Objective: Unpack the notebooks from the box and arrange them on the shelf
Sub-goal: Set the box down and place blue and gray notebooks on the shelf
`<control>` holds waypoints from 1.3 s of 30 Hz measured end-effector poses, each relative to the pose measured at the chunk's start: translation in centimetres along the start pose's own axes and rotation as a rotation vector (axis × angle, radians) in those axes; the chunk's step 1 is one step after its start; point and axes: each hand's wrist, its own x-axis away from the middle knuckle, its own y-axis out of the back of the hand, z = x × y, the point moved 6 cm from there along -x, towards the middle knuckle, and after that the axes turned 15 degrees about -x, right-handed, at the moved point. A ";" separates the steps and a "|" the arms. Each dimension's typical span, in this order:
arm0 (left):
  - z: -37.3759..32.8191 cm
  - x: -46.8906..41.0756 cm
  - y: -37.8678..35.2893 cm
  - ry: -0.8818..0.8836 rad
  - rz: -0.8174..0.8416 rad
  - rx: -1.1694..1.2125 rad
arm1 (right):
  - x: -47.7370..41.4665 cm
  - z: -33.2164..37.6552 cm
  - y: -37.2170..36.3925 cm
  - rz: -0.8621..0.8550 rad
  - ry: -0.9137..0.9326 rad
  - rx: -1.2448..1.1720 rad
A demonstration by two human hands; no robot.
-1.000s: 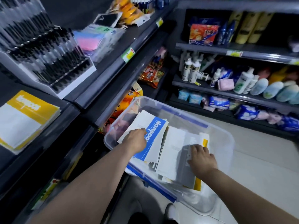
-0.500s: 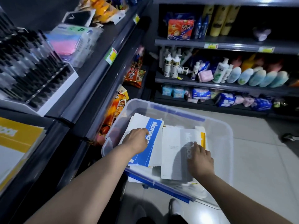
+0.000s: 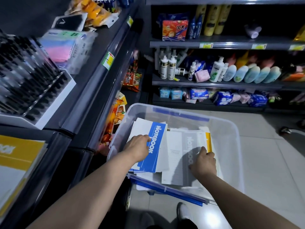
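Note:
A clear plastic box with blue trim stands on the floor and holds several notebooks. My left hand grips the left edge of a blue-and-white notebook lying on top of the pile. My right hand holds the right side of a grey-and-white notebook, fingers curled at its edge. A yellow-edged notebook shows just beyond it. Yellow-and-white notebooks lie stacked on the dark shelf at the left.
A pen display rack and packs of coloured paper sit on the left shelves. Snack bags fill the lower left shelf. Bottles and tissue packs line the shelves ahead. Tiled floor lies to the right.
The view has swung right and down. My right hand slid to the grey notebook's right edge, uncovering its cover. My left hand stays on the blue notebook.

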 end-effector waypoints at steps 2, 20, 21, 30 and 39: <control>-0.1 -0.1 -0.1 -0.002 -0.001 -0.004 | -0.4 -0.3 0.1 0.020 -0.063 -0.065; -0.6 -0.5 -0.8 0.072 0.054 -0.017 | -0.2 0.3 6.0 0.053 0.343 -0.134; -0.5 -0.4 -0.8 0.086 0.046 -0.029 | 0.0 0.5 6.3 0.052 0.388 -0.154; 1.4 1.0 -3.3 0.372 0.218 -0.084 | 0.5 2.3 7.0 0.010 0.577 -0.123; -0.1 1.3 -4.2 0.464 0.126 0.050 | -0.3 2.3 7.5 -0.015 0.474 0.043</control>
